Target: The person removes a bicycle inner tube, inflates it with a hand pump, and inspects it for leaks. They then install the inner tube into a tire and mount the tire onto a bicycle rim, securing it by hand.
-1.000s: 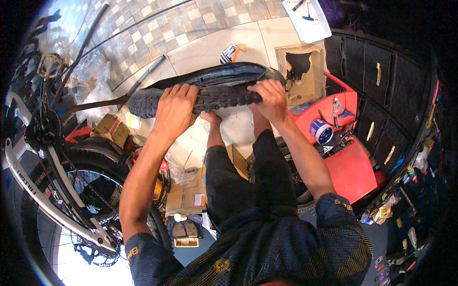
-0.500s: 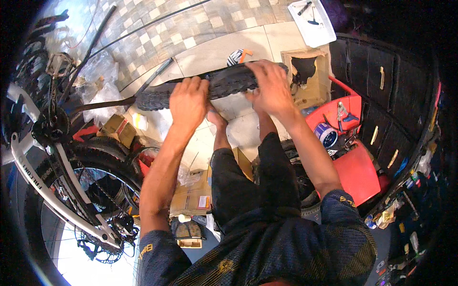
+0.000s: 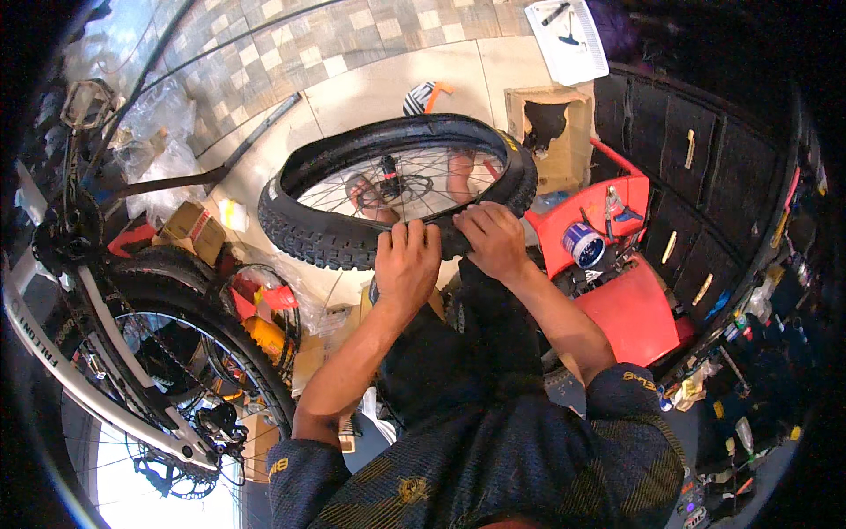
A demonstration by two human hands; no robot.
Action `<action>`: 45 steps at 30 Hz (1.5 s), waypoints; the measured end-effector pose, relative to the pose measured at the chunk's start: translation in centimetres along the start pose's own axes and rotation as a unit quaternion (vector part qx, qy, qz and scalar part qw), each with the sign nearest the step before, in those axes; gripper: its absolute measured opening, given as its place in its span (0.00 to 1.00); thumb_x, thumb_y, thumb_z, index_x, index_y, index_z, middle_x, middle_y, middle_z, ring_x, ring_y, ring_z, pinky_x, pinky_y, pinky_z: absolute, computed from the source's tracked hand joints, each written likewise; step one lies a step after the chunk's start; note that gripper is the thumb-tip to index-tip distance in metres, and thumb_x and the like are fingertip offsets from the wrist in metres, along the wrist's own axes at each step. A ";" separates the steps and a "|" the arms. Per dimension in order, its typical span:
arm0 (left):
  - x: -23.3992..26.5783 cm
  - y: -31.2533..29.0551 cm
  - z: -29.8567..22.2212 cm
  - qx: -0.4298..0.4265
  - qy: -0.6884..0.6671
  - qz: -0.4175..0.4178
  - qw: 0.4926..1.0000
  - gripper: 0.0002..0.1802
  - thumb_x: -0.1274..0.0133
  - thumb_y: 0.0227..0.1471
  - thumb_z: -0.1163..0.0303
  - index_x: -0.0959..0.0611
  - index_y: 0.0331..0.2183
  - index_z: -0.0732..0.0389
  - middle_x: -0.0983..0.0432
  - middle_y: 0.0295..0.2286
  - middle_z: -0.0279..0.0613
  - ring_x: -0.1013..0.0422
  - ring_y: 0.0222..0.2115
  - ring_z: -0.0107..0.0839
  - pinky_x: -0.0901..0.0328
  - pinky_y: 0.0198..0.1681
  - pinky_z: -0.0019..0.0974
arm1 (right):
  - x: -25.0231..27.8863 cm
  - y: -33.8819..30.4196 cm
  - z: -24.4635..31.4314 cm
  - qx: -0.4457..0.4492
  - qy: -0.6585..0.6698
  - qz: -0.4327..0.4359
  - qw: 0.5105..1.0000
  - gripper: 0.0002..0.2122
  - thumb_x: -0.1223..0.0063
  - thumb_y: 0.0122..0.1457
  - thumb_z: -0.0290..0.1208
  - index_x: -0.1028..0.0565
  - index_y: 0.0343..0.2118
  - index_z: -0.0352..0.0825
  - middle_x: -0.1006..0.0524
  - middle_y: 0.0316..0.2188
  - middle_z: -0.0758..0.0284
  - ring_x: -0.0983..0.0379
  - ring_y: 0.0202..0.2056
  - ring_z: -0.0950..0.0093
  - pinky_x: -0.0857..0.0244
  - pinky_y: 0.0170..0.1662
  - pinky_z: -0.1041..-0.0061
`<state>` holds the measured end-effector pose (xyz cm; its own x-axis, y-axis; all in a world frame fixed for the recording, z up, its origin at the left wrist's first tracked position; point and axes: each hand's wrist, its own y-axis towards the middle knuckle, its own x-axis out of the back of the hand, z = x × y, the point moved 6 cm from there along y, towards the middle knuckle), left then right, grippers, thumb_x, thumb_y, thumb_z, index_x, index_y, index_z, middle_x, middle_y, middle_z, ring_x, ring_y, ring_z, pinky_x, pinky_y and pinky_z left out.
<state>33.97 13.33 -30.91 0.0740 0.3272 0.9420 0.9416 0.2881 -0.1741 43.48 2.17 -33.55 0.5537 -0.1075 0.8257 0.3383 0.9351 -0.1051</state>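
"How is the tyre (image 3: pixel 322 236) held?"

"Its near edge is gripped by the left hand (image 3: pixel 408 269) and the right hand (image 3: pixel 496 242), fingers curled over it, set close together."

"Where is it held?"

"In front of the legs (image 3: pixel 498 322); a spoked hub (image 3: pixel 391 184) is ringed by it."

Dark capital letters run along the white frame tube (image 3: pixel 97 402) of the bicycle (image 3: pixel 79 238) at left. On the dark shirt (image 3: pixel 502 450), yellow letters mark the left sleeve (image 3: pixel 304 472) and right sleeve (image 3: pixel 621 392), with a round gold emblem (image 3: pixel 412 489) between. The tyre (image 3: pixel 308 233) bears small yellow lettering. Bold white lettering shows on the striped piece (image 3: pixel 420 99); print on the blue-and-white tub (image 3: pixel 582 244) is too small to read.
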 end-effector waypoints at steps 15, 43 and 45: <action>-6.1 -18.1 14.9 0.702 -0.501 -0.115 0.493 0.42 0.27 0.48 0.56 0.27 0.55 0.73 0.23 0.47 0.53 0.23 0.45 0.45 0.27 0.48 0.45 | -4.1 -7.0 3.6 -0.002 -0.011 0.059 0.998 0.14 0.40 0.49 0.31 0.20 0.41 0.37 0.22 0.38 0.65 0.25 0.46 0.65 0.32 0.55 0.61; -7.9 -22.0 11.6 0.683 -0.618 -0.175 0.348 0.24 0.34 0.53 0.72 0.22 0.49 0.69 0.19 0.40 0.47 0.21 0.36 0.42 0.23 0.41 0.48 | -2.8 -10.4 3.1 -0.139 0.117 0.149 0.972 0.39 0.25 0.44 0.39 0.30 0.60 0.33 0.30 0.56 0.60 0.36 0.62 0.55 0.45 0.67 0.56; -8.0 -21.8 10.6 0.684 -0.624 -0.187 0.327 0.23 0.34 0.53 0.73 0.22 0.49 0.68 0.19 0.40 0.46 0.21 0.35 0.41 0.23 0.41 0.47 | -3.0 -14.4 -0.9 -0.331 0.160 0.060 0.928 0.40 0.26 0.47 0.44 0.32 0.61 0.31 0.30 0.58 0.61 0.37 0.62 0.56 0.44 0.66 0.56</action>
<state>9.40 13.96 -37.72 -0.9587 -0.0946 0.2684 -0.2841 0.3713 -0.8840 37.63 -11.23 -34.97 0.7792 -0.2099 0.5905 0.5946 0.5452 -0.5909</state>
